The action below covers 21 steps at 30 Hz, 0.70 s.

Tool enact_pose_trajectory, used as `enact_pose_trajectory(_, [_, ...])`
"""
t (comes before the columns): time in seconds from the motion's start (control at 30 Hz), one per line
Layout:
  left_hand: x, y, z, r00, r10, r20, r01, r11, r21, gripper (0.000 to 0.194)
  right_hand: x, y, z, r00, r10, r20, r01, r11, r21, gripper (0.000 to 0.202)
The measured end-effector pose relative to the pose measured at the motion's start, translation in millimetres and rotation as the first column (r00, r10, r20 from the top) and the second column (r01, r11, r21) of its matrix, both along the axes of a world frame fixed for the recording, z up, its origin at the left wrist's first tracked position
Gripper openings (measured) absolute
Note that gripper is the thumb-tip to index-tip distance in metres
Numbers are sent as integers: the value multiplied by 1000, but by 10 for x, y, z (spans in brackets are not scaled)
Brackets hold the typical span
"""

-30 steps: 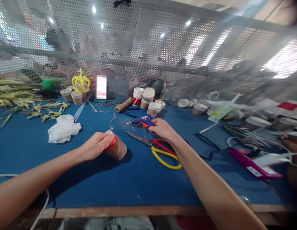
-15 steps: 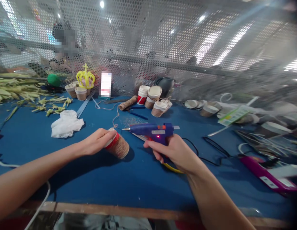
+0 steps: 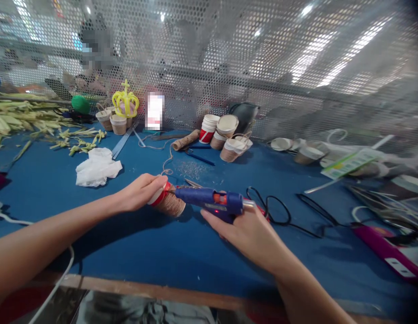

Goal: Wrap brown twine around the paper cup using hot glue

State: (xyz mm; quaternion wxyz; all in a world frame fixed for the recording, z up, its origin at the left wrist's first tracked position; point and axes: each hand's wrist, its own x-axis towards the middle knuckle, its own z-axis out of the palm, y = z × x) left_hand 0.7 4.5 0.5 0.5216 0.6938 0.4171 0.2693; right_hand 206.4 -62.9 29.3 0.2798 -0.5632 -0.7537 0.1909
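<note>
My left hand is closed on a red and white paper cup, which lies tilted just above the blue table. Brown twine wraps the cup's lower part, while a red band stays bare near the rim. A loose strand of twine runs from the cup back to a twine roll. In my right hand is a blue glue gun, its red light lit. The nozzle points left and meets the red band of the cup, or hovers very close; contact is hard to tell.
Scissors lie behind the glue gun, partly hidden. Several twine-wrapped cups stand toward the back, near a blue pen. White tissue sits at left. Black cable and a purple power strip are at right.
The glue gun has moved left and slightly down, bringing its nozzle from beside the cup to the red band. My left hand still holds the cup. The whole view has shifted slightly.
</note>
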Motion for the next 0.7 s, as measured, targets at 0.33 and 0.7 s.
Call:
enact_pose_trajectory(0.33, [14,-18,12,1000,9,29,-7,999,-53,47,28,10,-56,998,60,26,-61,998,28,9])
enact_pose_trajectory(0.7, [22,-16,17,1000,19,24,-17,998,-52,48,15,-11,-46,996,85,28,-87,994,60,10])
